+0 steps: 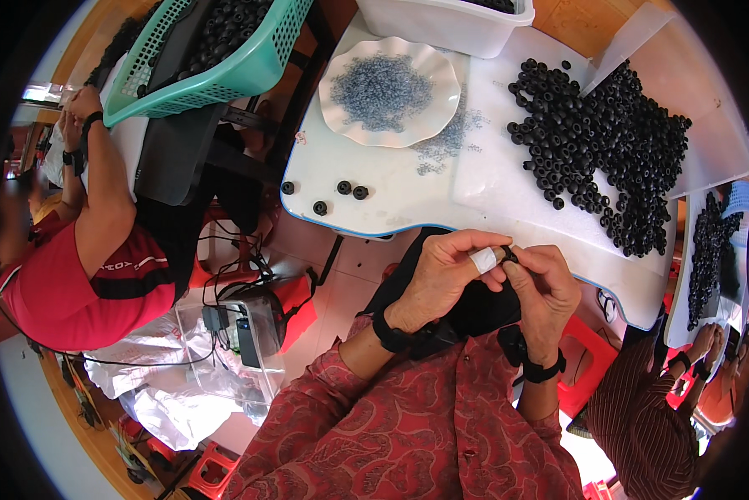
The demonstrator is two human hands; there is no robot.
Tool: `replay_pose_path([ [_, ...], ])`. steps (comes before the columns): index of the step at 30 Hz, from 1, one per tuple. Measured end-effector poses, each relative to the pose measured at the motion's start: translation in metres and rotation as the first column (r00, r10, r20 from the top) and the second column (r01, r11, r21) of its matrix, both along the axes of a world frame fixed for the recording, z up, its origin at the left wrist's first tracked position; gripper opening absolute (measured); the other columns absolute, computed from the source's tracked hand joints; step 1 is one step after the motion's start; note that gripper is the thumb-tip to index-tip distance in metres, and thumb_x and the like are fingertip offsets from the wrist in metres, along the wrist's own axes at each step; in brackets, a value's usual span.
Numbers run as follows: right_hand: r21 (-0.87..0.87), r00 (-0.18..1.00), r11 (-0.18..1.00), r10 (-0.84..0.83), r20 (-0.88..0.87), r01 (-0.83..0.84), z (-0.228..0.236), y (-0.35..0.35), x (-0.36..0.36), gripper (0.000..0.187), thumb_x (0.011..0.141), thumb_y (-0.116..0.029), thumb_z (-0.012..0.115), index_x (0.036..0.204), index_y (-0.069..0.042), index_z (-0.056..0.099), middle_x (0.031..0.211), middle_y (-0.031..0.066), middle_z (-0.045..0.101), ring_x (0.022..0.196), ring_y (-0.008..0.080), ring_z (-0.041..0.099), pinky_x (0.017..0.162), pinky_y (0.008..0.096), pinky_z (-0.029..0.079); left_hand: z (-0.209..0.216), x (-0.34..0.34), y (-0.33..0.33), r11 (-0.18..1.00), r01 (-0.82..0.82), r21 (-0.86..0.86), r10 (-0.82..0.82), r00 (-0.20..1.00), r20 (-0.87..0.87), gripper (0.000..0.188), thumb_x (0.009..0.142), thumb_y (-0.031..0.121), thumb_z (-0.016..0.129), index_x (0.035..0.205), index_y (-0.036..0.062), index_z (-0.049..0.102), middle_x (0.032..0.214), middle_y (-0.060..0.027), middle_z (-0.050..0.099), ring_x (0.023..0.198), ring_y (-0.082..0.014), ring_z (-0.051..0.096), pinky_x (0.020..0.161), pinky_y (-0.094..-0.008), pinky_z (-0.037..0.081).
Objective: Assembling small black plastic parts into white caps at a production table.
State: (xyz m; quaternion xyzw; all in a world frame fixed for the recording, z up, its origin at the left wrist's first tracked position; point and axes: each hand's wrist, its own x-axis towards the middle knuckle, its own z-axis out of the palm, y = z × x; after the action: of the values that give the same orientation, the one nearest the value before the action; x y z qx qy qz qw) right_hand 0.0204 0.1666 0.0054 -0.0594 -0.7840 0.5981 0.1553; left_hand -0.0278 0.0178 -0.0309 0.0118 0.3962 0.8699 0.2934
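Above the near edge of the white table (408, 187), my left hand (441, 275) and my right hand (548, 287) meet, fingertips together. Between them is a small black ring-shaped part (509, 253), pinched from both sides and partly hidden by the fingers. White tape wraps one finger of my left hand. Beyond my hands, to the right, spreads a big pile of black ring-shaped parts (608, 142). A white scalloped plate (446, 93) holds many tiny translucent bluish rings (381, 90), with more scattered beside it. Several single black parts (344, 187) sit at the table's left end.
A white tub (449, 25) stands at the far edge, and a clear plastic sheet or bin (699, 108) leans by the pile. At left, a person in a red shirt (82, 283) works near a green basket (216, 96). Another person in stripes (641, 408) is at right.
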Motion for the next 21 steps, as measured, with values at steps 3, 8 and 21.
replay_pose_path([
  [3,-0.025,1.0,1.0,0.001,0.001,-0.001,-0.0008,0.0013,0.001,0.02,0.079,0.005,0.074,0.098,0.0,0.072,0.09,0.0069,0.065,0.08,0.0119,0.06,0.07,0.0225,0.047,0.0011,0.0002,-0.0008,1.0,0.021,0.0,-0.021,1.0,-0.005,0.023,0.096,0.004,0.058,0.117,-0.0028,0.065,0.091,-0.0098,0.068,0.074,-0.0134,0.067,0.068,-0.027,0.06],
  [8,-0.011,1.0,1.0,0.026,0.01,-0.026,0.0011,0.0044,0.0004,0.018,0.077,0.007,0.074,0.094,0.0,0.072,0.086,0.0063,0.066,0.076,0.0114,0.06,0.067,0.0221,0.046,-0.0005,0.0003,-0.002,0.997,0.03,-0.068,-0.036,0.995,-0.092,0.021,0.095,0.003,0.058,0.114,-0.0029,0.066,0.092,-0.0091,0.068,0.074,-0.0127,0.067,0.066,-0.0264,0.059],
  [21,0.103,0.999,0.994,0.032,0.031,-0.035,-0.0027,-0.0007,-0.0024,0.017,0.079,0.006,0.072,0.096,0.001,0.071,0.087,0.0082,0.067,0.077,0.0122,0.062,0.068,0.0235,0.049,-0.0076,0.0058,-0.0012,0.998,-0.016,-0.06,0.015,1.0,-0.005,0.022,0.096,0.002,0.055,0.116,-0.0021,0.064,0.1,-0.0106,0.067,0.076,-0.0136,0.067,0.068,-0.0273,0.06],
])
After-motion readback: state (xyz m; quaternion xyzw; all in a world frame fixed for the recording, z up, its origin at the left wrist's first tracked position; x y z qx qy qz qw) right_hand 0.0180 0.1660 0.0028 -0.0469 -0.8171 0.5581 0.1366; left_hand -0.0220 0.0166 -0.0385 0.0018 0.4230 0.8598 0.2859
